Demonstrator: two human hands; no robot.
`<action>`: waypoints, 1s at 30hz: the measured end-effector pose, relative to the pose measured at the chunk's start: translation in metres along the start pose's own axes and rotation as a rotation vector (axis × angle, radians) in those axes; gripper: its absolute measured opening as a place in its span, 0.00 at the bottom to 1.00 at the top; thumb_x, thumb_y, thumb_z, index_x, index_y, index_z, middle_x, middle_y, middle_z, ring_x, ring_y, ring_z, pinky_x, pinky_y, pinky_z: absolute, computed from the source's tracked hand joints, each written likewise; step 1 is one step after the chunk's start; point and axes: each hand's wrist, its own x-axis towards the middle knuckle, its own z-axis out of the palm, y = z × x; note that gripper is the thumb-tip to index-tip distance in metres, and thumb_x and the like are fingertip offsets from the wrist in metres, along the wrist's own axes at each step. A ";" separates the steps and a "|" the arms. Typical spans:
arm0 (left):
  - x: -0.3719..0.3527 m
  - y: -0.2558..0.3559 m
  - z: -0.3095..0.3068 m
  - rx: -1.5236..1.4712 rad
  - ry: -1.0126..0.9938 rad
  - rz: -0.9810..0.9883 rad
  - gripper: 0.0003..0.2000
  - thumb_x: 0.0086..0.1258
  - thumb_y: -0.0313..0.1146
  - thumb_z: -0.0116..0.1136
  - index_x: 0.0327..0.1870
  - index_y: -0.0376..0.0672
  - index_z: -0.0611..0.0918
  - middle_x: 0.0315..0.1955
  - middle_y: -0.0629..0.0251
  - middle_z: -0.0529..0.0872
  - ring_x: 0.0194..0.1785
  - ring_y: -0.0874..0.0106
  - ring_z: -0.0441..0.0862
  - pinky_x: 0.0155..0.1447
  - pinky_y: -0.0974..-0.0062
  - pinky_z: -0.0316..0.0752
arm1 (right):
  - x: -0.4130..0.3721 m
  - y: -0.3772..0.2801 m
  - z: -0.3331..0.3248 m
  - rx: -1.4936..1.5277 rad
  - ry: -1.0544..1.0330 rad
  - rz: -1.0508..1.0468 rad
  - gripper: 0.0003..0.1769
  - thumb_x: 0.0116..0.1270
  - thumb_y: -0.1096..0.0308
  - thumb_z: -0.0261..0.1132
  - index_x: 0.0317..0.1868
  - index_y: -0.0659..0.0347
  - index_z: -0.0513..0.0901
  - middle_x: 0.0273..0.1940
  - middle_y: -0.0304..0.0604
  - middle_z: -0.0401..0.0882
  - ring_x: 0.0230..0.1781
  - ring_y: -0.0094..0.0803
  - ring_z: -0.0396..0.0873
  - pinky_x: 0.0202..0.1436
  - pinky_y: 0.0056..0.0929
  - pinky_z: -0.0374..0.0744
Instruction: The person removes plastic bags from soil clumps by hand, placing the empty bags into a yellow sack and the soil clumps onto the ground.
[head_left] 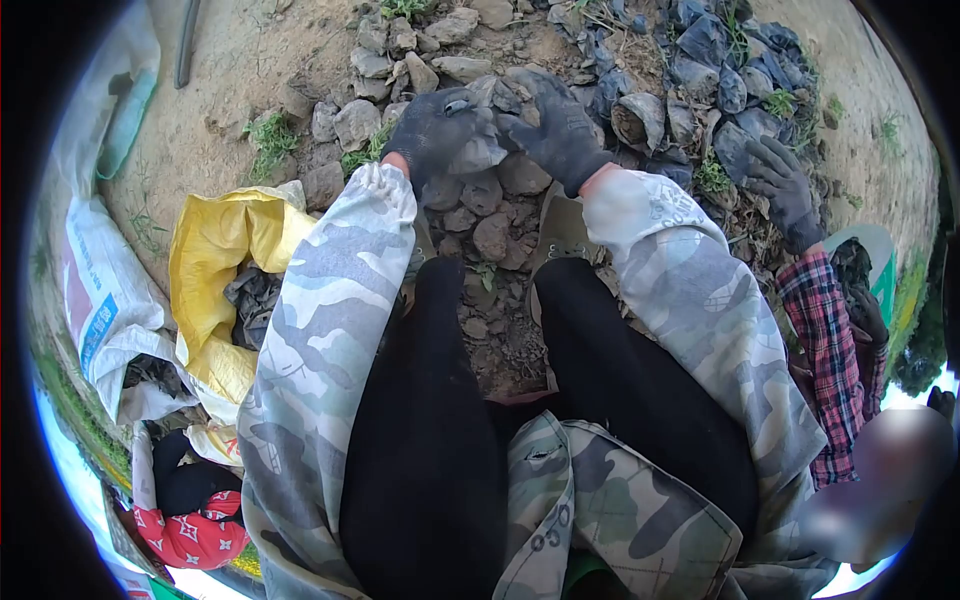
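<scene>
nearest the camera lie the hem of a camouflage jacket point(620, 490) and two black-trousered legs point(430, 430), bent either side of a strip of broken soil. farther off, past the knees and near the middle, is a grey clump point(480, 152), between the two hands; whether it is a clod or soil in old film, i cannot tell.

the left hand point(435, 128), in a dark glove, is against the clump's left side, fingers bent towards it; their tips are partly lost against the dark, so i can't tell whether they pinch it. the right hand point(560, 130), gloved too, is at its right, thumb held apart from the fingers, which reach out long and loosely spread.

beneath and around them are brown clods point(492, 237), with more grey lumps point(357, 125) just left. to the far right, dark film-like pieces point(700, 72) lie heaped among soil and weeds. there a co-worker's gloved hand point(782, 190) spreads its fingers over the heap, below a plaid sleeve point(835, 350).

on the left, a yellow sack point(200, 250) gapes open with dark crumpled stuff point(258, 300) inside, beside a white sack point(100, 285). another person in red point(195, 540) is at the near left. some stuff is already bagged, by my reading, while plenty lies loose, so the work looks part done.
</scene>
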 end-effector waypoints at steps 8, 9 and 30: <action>0.000 -0.015 -0.008 -0.128 -0.111 0.352 0.15 0.63 0.35 0.61 0.44 0.33 0.80 0.35 0.65 0.83 0.39 0.77 0.78 0.48 0.78 0.72 | 0.007 0.022 0.014 -0.220 -0.095 0.040 0.19 0.62 0.59 0.61 0.50 0.61 0.74 0.45 0.55 0.75 0.47 0.52 0.73 0.49 0.43 0.73; -0.005 -0.016 -0.008 -0.259 -0.115 0.142 0.14 0.63 0.35 0.61 0.44 0.33 0.80 0.35 0.65 0.83 0.39 0.77 0.78 0.48 0.78 0.72 | 0.008 0.024 0.012 -0.247 -0.128 0.080 0.16 0.63 0.61 0.60 0.48 0.61 0.75 0.43 0.54 0.76 0.45 0.51 0.74 0.48 0.43 0.73; 0.004 -0.010 -0.022 -0.038 -0.111 -0.095 0.24 0.59 0.43 0.63 0.53 0.37 0.77 0.43 0.58 0.83 0.45 0.69 0.80 0.52 0.71 0.74 | 0.022 0.040 0.015 0.035 -0.160 0.304 0.13 0.63 0.61 0.56 0.44 0.56 0.80 0.40 0.52 0.80 0.44 0.49 0.77 0.50 0.42 0.74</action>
